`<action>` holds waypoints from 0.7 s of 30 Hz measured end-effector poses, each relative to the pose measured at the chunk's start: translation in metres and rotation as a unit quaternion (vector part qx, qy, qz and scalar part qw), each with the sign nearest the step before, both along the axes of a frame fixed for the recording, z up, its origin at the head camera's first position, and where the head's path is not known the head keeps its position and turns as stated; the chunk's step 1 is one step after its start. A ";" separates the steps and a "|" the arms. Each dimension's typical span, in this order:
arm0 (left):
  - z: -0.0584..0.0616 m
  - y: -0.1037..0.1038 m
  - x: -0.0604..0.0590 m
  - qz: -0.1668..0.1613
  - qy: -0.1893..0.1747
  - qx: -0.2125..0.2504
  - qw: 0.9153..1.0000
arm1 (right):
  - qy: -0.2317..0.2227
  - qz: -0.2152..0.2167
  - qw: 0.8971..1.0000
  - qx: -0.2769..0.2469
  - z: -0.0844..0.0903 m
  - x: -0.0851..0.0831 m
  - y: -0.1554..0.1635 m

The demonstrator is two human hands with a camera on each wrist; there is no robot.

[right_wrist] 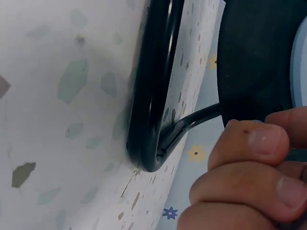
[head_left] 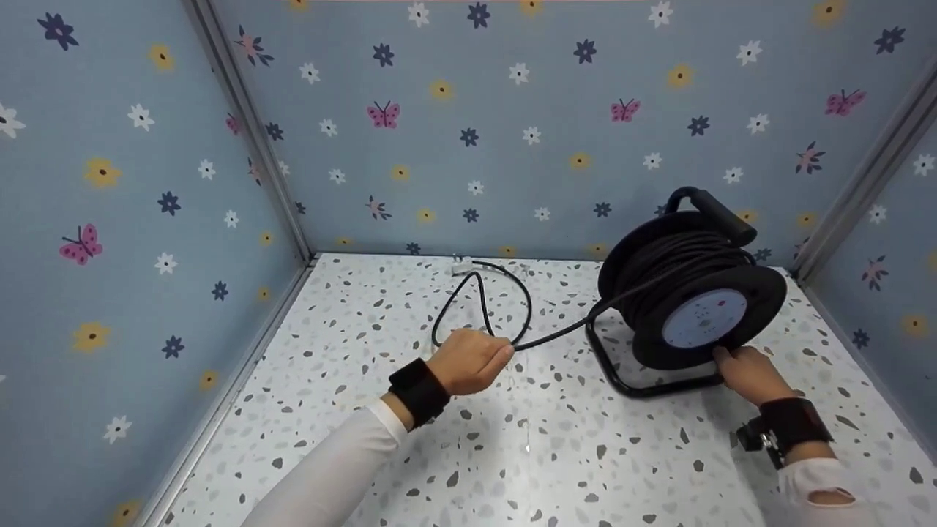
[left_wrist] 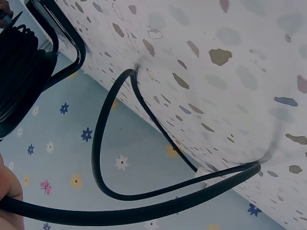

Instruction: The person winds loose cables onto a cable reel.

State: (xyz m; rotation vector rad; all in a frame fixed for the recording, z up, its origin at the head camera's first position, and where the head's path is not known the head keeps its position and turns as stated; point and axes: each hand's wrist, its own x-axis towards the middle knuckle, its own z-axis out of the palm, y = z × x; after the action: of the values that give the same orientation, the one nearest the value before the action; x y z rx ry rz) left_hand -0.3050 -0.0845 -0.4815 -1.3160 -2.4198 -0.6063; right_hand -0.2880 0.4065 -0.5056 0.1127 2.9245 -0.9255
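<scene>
A black cable reel [head_left: 692,293] with a pale round label stands on a tube stand [head_left: 611,369] at the right of the speckled floor. My right hand [head_left: 725,359] grips the reel's lower front rim; in the right wrist view its fingers [right_wrist: 244,167] curl at the black flange [right_wrist: 259,57] beside the stand tube [right_wrist: 153,86]. A black cable [head_left: 556,335] runs from the reel to my left hand [head_left: 498,355], which grips it. Beyond that hand the cable loops [left_wrist: 97,143] on the floor and ends in a whitish plug [head_left: 460,268].
The white speckled floor [head_left: 527,454] is boxed in by blue flowered walls [head_left: 512,132] at the back and on both sides. The reel's carrying handle [head_left: 714,208] stands close to the back right corner. The loop lies near the back wall.
</scene>
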 end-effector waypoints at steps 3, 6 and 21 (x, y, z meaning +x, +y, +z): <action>0.001 0.010 -0.002 0.009 -0.009 -0.010 1.000 | -0.008 0.006 1.000 0.009 -0.003 0.002 -0.009; 0.002 0.020 -0.005 0.012 -0.014 -0.014 1.000 | -0.014 0.012 1.000 0.018 -0.007 0.004 -0.018; 0.008 0.067 -0.016 0.048 -0.056 -0.034 0.997 | 0.006 0.030 0.999 0.011 -0.017 0.013 -0.060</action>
State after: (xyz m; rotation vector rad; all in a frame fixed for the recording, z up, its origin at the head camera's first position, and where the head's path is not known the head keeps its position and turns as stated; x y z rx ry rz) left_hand -0.3211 -0.0177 -0.4732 -1.2124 -2.5989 -0.5904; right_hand -0.2750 0.3461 -0.5225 0.0194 2.9310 -0.8885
